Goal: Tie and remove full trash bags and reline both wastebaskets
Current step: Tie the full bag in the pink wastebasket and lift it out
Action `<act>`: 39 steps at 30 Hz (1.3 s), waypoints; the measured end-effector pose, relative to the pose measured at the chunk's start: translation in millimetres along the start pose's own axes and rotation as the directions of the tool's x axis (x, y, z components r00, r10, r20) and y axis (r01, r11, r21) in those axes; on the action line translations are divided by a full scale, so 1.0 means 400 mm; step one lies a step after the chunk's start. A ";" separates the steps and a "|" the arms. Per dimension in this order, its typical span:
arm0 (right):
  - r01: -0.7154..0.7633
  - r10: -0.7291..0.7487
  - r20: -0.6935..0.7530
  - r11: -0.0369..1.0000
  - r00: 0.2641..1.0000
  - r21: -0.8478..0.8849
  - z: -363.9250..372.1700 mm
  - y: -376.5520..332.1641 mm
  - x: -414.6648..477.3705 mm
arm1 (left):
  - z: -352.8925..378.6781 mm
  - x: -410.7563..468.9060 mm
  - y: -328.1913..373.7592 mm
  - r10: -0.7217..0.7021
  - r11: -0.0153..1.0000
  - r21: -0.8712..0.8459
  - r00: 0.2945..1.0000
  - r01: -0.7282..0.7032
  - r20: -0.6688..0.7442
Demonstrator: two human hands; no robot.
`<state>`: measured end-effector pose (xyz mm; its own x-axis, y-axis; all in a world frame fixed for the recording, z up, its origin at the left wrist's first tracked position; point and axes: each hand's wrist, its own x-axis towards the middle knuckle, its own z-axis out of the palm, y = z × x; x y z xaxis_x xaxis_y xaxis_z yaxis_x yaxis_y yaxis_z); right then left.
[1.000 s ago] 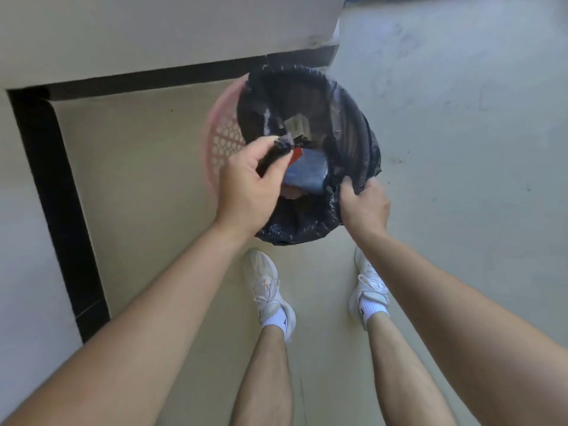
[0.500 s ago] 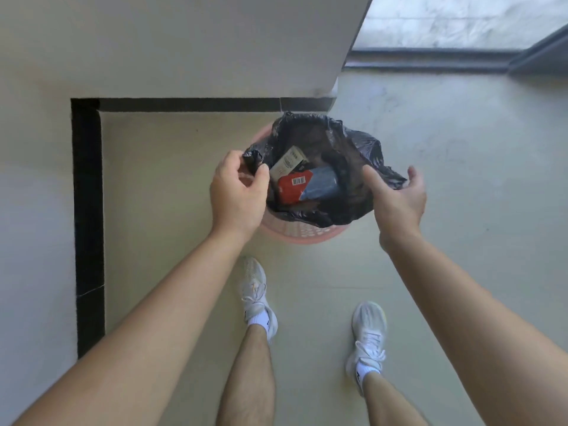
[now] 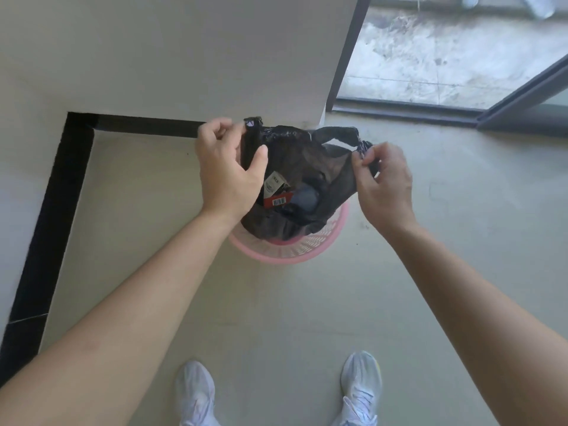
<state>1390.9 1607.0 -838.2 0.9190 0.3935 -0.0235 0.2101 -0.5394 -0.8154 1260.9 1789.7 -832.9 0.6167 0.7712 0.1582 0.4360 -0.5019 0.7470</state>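
A single wide-angle camera sits on the person's head and looks steeply down and forward, so the bare forearms run up from the lower corners and the two white sneakers (image 3: 359, 392) stand at the bottom edge. The view is close: the left hand (image 3: 229, 170) and right hand (image 3: 384, 182) fill the middle, over the pale tiled floor (image 3: 276, 318). The lens bends straight lines near the borders, as the black floor strip (image 3: 52, 216) shows. No second view overlaps it.
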 end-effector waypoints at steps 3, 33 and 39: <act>-0.094 0.083 0.070 0.981 0.994 0.168 0.055 0.039 0.024 | 0.058 0.021 -0.063 0.102 0.987 -0.120 0.995 -0.103 -0.012; 0.376 -0.451 0.192 0.866 0.871 0.330 0.011 -0.098 0.066 | 0.088 0.067 -0.172 0.036 0.770 -0.627 0.975 0.113 0.220; 0.157 -0.233 0.265 0.948 0.936 0.277 0.095 0.053 0.022 | 0.083 0.059 -0.228 0.086 0.824 -0.566 0.986 0.009 0.140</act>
<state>1390.7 1627.2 -877.8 0.7229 0.6908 0.0146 0.2515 -0.2434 -0.9368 1257.4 1840.7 -918.7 0.7375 0.6628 0.1296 -0.0062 -0.1853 0.9827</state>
